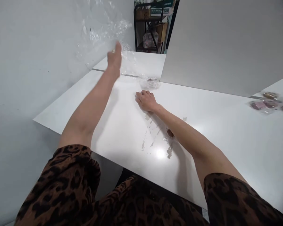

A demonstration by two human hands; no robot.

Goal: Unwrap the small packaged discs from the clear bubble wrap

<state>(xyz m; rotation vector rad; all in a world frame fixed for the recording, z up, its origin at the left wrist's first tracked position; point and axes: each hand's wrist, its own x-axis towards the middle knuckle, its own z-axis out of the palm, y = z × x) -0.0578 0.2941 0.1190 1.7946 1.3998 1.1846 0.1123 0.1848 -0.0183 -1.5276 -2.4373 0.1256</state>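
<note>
My left hand (114, 58) is raised over the far left of the white table, its fingers closed on clear plastic wrap (103, 31). The crinkled wrap spreads up past the hand and hangs down behind it toward the table; motion blurs it. My right hand (146, 99) lies palm down on the table, fingers slightly bent and a little apart, holding nothing visible. Just beyond its fingertips rests a small clear packet (152, 82) with something brownish inside. A round reddish-brown item in clear wrapping (170, 133) sits beside my right forearm, partly hidden by it.
Several wrapped dark and pinkish items (265, 104) lie at the table's right. A grey-white panel (221, 47) stands upright along the back. To the left is a wall (25, 62). Behind the table stands a black shelf rack (136, 28) with boxes. Greyish worn patches mark the white table (122, 125).
</note>
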